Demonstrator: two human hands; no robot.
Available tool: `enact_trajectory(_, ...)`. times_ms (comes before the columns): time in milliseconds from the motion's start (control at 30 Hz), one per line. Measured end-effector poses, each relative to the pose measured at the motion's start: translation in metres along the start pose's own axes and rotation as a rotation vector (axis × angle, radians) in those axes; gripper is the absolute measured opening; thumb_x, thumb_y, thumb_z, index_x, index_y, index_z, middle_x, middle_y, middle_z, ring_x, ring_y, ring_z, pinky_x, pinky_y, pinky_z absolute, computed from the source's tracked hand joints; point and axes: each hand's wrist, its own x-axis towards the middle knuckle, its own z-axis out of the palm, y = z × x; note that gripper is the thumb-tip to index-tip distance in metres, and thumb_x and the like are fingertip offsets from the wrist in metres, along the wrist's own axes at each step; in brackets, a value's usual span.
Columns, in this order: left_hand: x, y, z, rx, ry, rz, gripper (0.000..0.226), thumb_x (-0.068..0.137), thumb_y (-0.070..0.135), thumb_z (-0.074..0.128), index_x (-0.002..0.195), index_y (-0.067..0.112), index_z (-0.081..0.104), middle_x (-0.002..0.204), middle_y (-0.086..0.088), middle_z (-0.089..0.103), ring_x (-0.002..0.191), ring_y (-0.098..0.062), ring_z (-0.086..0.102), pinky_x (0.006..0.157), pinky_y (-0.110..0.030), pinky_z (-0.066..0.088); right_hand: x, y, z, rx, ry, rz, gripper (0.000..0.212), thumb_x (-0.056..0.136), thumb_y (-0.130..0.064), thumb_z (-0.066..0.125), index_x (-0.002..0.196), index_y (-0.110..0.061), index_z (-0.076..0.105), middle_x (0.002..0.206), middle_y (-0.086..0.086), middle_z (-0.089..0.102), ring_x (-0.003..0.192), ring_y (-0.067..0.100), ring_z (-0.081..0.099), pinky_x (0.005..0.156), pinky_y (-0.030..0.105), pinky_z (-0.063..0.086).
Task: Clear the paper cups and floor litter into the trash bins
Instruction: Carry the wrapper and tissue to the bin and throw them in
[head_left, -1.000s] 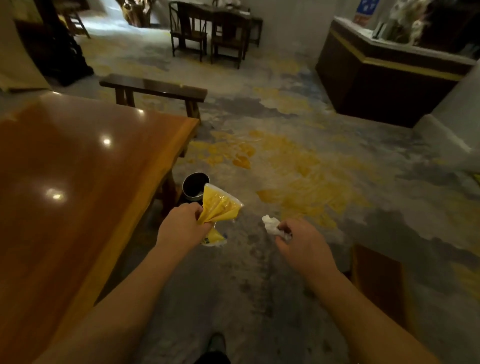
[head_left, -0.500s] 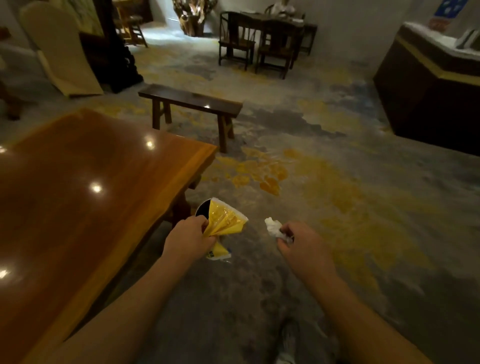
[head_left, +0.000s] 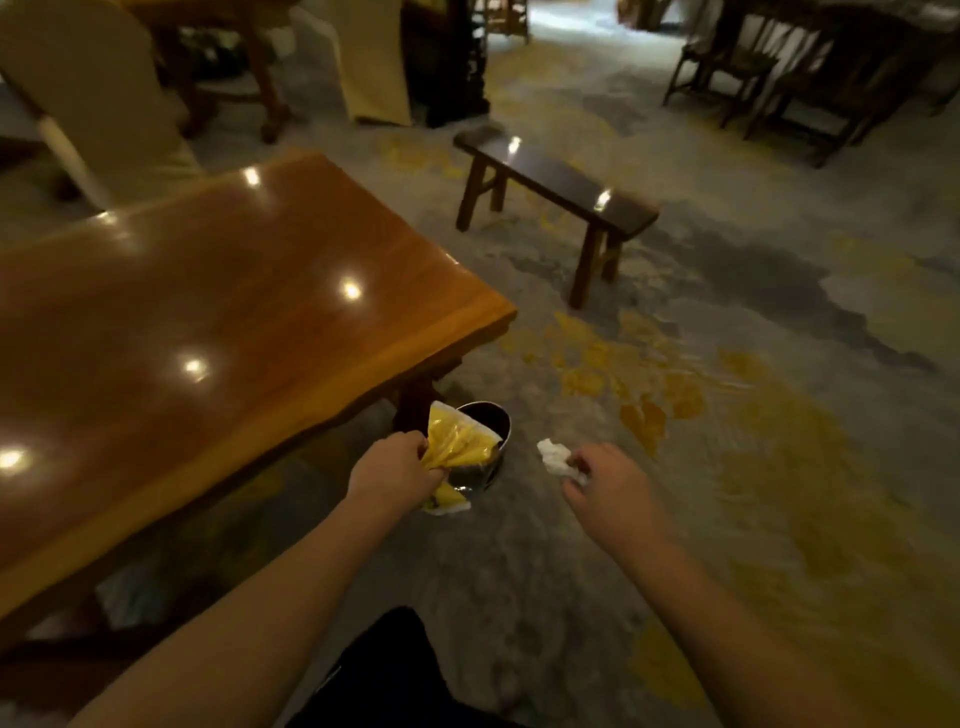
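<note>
My left hand (head_left: 389, 470) is closed around a crumpled yellow wrapper (head_left: 457, 447), whose white-edged tail hangs below my fist. The wrapper is held just in front of a small shiny metal trash bin (head_left: 491, 428) that stands on the carpet by the table's corner, its dark opening partly hidden behind the wrapper. My right hand (head_left: 608, 486) pinches a crumpled white tissue (head_left: 556, 457) to the right of the bin, at about the same height as the wrapper.
A glossy wooden table (head_left: 208, 322) fills the left side, its corner close to the bin. A dark wooden bench (head_left: 556, 182) stands on the patterned carpet beyond. Chairs (head_left: 769, 67) and cream-covered seats (head_left: 88, 88) stand farther back. My dark trouser leg (head_left: 384, 670) shows below.
The view has turned left and moved closer to the bin. Both hands keep their hold, and the wrapper now overlaps the bin's rim.
</note>
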Motion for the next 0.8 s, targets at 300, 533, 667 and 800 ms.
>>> enact_trajectory(300,0.102,0.007,0.042,-0.071,-0.136,-0.172,0.022,0.082,0.046,0.066,0.091,0.027,0.061,0.079,0.009,0.060,0.073,-0.012,0.059,0.059,-0.031,0.048,0.122,0.036,0.044,-0.038,-0.224,-0.015,0.010,0.085,-0.020,0.066,0.091,-0.012,0.063,0.091,0.008,0.059,0.083,0.028,0.057,0.068,0.039,0.046)
enact_trajectory(533,0.206,-0.007,0.094,-0.165,-0.316,-0.313,0.033,0.083,0.046,0.070,0.102,0.019,0.066,0.097,-0.003,0.069,0.091,-0.022,0.066,0.072,-0.037,0.053,0.215,0.068,0.105,-0.134,-0.393,0.068,0.015,0.088,-0.023,0.061,0.094,-0.011,0.066,0.095,0.008,0.063,0.085,0.027,0.060,0.069,0.039,0.049)
enact_trajectory(667,0.259,-0.025,0.135,-0.199,-0.383,-0.435,0.041,0.085,0.044,0.069,0.108,0.010,0.067,0.108,-0.012,0.069,0.101,-0.029,0.065,0.076,-0.036,0.051,0.268,0.093,0.153,-0.126,-0.473,0.122,0.024,0.090,-0.026,0.060,0.107,-0.012,0.067,0.104,0.010,0.066,0.093,0.027,0.062,0.074,0.037,0.051)
enact_trajectory(800,0.306,-0.046,0.187,-0.215,-0.398,-0.563,0.052,0.086,0.046,0.070,0.122,0.009,0.064,0.124,-0.015,0.065,0.114,-0.035,0.061,0.086,-0.040,0.052,0.314,0.121,0.217,-0.059,-0.547,0.198,0.029,0.094,-0.030,0.059,0.112,-0.011,0.069,0.105,0.015,0.071,0.095,0.033,0.065,0.072,0.033,0.047)
